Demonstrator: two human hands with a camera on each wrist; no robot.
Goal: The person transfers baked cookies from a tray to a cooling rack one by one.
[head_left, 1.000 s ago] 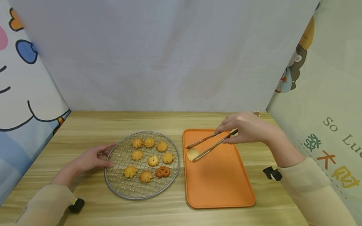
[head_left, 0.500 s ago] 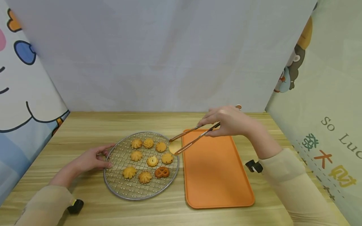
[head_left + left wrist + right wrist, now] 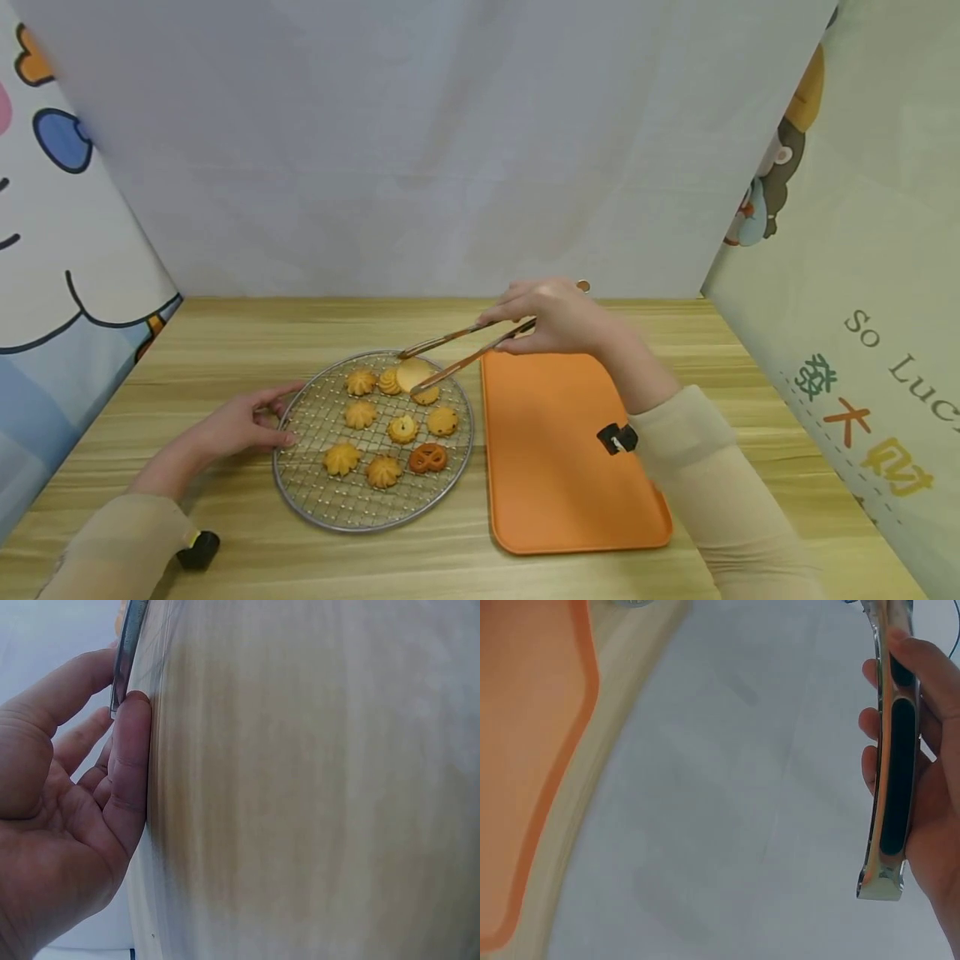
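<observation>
My right hand (image 3: 558,317) grips metal tongs (image 3: 900,772), whose dark inlays show in the right wrist view. Between the tongs' tips sits a pale, round, flat cookie (image 3: 412,374). It is over the back of a round wire rack (image 3: 315,492), overlapping a swirl cookie (image 3: 388,381) and a spotted cookie (image 3: 427,395). On the rack lie several fluted cookies (image 3: 342,458) and a pretzel (image 3: 428,457). My left hand (image 3: 236,429) holds the rack's left rim, thumb on the rim and fingers low beside it; the left wrist view shows the rim (image 3: 127,660) at the fingertips.
An orange rectangular tray (image 3: 562,467) lies right of the rack, partly under my right forearm. Both rest on a wooden table (image 3: 247,333). A pale cloth (image 3: 435,150) hangs behind, with printed cloths at both sides.
My right hand has carried the tongs and the pale cookie leftward from above the orange tray to over the rack. The left hand stays at the rack's rim.
</observation>
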